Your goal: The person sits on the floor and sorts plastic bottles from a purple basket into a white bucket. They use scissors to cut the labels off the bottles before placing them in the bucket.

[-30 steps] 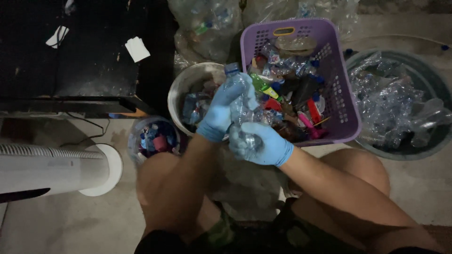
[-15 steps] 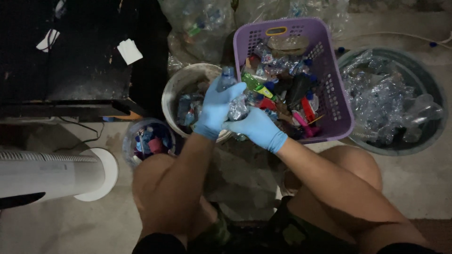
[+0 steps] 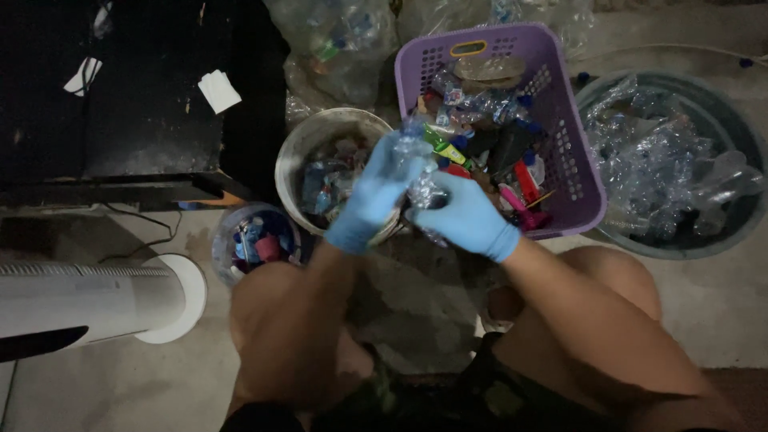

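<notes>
**Two-Handed Grip on a Crushed Clear Plastic Bottle**

Grip state. Both hands wear blue gloves. The left hand (image 3: 370, 204) wraps the upper part of the crushed clear plastic bottle (image 3: 418, 172), fingers curled round it. The right hand (image 3: 468, 218) pinches the lower part, fingers pressed together on the crumpled plastic. The opposed hold appears to steady the bottle from both ends; whether a cap or label is being worked cannot be determined.

Position of the bottle. It is held in the air, roughly upright, above the gap between two containers.

Adjacent containers. Just left of the grip stands a round pale bucket (image 3: 298, 152) holding mixed scraps. Just right of the grip and beyond it stands a purple perforated basket (image 3: 572, 160), filled with bottles, wrappers and coloured pieces. Lower left of the grip sits a small clear tub (image 3: 228, 240) of coloured caps. Far right lies a dark round basin (image 3: 740, 144) heaped with clear bottles. Each receptacle sits within arm's reach, apparently one per material.

Clearances. The bucket rim and the basket corner flank the grip closely. Open floor lies below the hands, between the knees. A white cylindrical appliance (image 3: 88, 302) lies well apart, lower left; a black cabinet (image 3: 144, 104) bounds the upper left.
</notes>
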